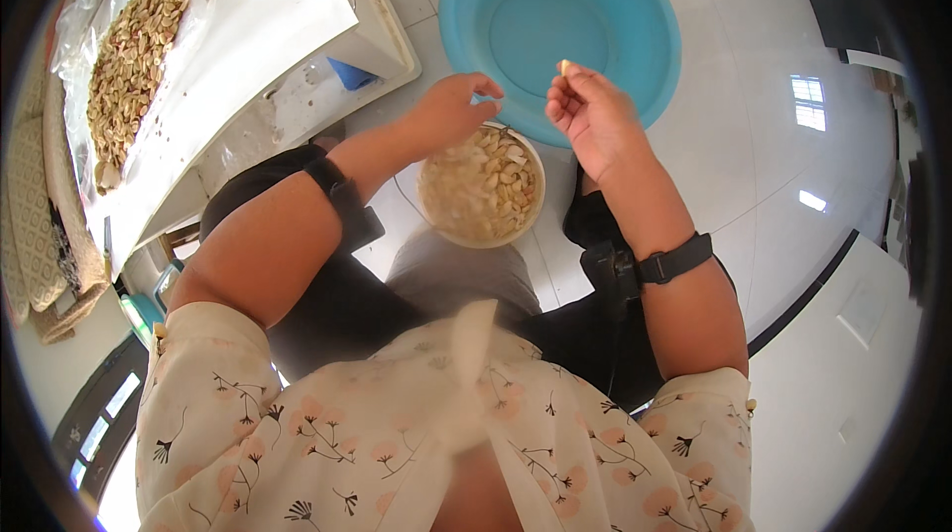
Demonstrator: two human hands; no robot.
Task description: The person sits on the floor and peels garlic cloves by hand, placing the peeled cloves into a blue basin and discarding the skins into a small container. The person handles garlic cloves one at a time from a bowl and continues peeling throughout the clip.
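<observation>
A small pale yellow piece, perhaps a garlic clove [565, 66], is pinched between the thumb and fingertips of my right hand [595, 115], over the near part of a large blue plastic basin [639, 34]. My left hand [454, 112] hovers over the far left rim of a round white tub [541, 193], its fingers curled apart, and I see nothing between them. The tub stands between my legs and holds many pale, flat, clove-like pieces [508, 186]. The basin has no pieces that I can make out inside it.
To the left is a white-covered table [260, 26] with a heap of brownish pieces [137, 56] on clear plastic sheeting [74, 78]. A blue object [351, 75] lies below the table's edge. Pale floor tiles [714, 123] surround the basin; a white panel [833, 353] stands at the right.
</observation>
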